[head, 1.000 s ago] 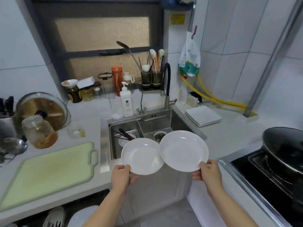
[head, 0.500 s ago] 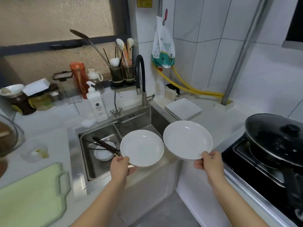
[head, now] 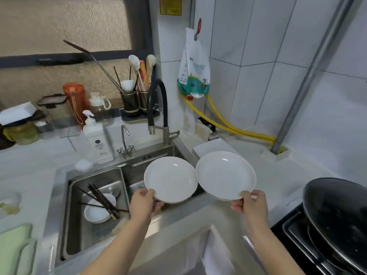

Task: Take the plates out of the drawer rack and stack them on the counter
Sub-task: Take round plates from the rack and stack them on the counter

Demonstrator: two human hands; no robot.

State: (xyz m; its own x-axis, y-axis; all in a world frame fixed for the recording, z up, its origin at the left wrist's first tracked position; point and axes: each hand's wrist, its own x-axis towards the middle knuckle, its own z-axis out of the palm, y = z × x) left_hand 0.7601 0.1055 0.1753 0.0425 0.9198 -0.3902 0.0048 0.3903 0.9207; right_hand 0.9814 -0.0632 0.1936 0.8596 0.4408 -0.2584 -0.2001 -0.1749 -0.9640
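Note:
I hold two round white plates side by side in the air. My left hand (head: pixel 146 204) pinches the near rim of the left plate (head: pixel 170 178), which hangs over the sink's right part. My right hand (head: pixel 251 205) pinches the near rim of the right plate (head: pixel 225 174), which hangs over the counter (head: pixel 278 175) right of the sink. The right plate's edge slightly overlaps the left one. A stack of square white plates (head: pixel 210 147) lies on the counter just behind the right plate. The drawer rack is out of view.
The steel sink (head: pixel 59 205) holds a white bowl (head: pixel 99 210) and dark chopsticks. A black-hosed tap (head: pixel 157 108) rises behind the plates. At the right, a black pan (head: pixel 337 211) sits on the stove. Soap bottle (head: pixel 97 139), utensil cups and jars line the back.
Both plates have moved up, forward and to the right, from in front of the sink to above its right side and the counter. My grips are the same.

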